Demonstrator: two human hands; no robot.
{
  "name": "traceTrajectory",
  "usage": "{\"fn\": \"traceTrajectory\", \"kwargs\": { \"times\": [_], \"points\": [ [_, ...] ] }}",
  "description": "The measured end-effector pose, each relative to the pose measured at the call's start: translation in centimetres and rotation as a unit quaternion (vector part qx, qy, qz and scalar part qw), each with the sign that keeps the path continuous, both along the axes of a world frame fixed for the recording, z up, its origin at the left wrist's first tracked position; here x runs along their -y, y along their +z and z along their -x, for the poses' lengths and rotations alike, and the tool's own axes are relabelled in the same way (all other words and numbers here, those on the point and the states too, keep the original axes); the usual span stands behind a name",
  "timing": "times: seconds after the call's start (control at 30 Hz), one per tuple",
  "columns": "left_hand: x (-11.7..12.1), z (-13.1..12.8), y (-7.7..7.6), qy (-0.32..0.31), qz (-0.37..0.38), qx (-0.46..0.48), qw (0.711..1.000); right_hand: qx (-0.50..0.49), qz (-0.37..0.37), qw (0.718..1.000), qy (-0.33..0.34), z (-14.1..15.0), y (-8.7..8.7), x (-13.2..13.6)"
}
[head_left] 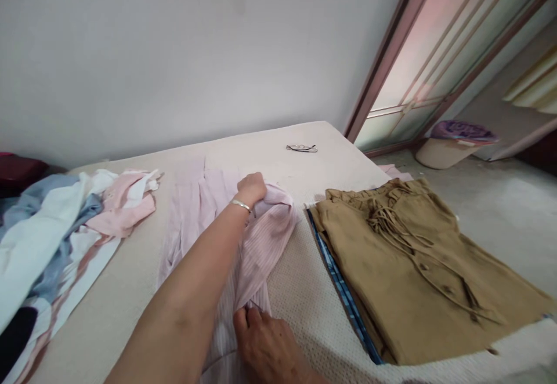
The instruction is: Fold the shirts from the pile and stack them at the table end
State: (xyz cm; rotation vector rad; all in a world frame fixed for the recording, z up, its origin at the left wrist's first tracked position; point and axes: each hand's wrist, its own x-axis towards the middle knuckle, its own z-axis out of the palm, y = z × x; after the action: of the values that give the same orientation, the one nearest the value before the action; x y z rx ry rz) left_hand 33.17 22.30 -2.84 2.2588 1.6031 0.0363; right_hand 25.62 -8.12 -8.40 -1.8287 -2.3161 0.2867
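A pale pink striped garment (270,234) lies on the covered table in front of me, partly folded over itself, so its exact kind cannot be made out. My left hand (252,189), with a silver bracelet at the wrist, is closed on its upper part. Nearer to me, my right hand (270,340) pinches the lower edge of the same cloth. The left forearm crosses over the garment and hides its middle.
On the right is a stack of folded clothes topped by brown drawstring trousers (404,268). Loose clothes (52,227) are heaped at the left. Eyeglasses (301,148) rest near the table's (339,158) back edge. A lined bin (450,149) stands on the floor beyond.
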Motion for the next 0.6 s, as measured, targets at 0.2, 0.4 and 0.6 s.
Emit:
{"fn": "traceTrajectory", "kwargs": {
  "times": [0.2, 0.4, 0.6],
  "points": [
    [-0.7, 0.2, 2.2, 0.058, 0.033, 0.206, 0.976, 0.005, -0.003, 1.0, -0.015, 0.1, 0.1, 0.0],
    [1.7, 2.4, 6.3, 0.06, -0.041, 0.388, 0.919, -0.001, 0.033, 0.999, -0.022, 0.0, 0.9, 0.0],
    [2.3, 8.5, 8.1, 0.099, -0.258, 0.319, 0.907, 0.001, 0.059, 0.998, -0.028, 0.0, 0.8, 0.1]
  ]
}}
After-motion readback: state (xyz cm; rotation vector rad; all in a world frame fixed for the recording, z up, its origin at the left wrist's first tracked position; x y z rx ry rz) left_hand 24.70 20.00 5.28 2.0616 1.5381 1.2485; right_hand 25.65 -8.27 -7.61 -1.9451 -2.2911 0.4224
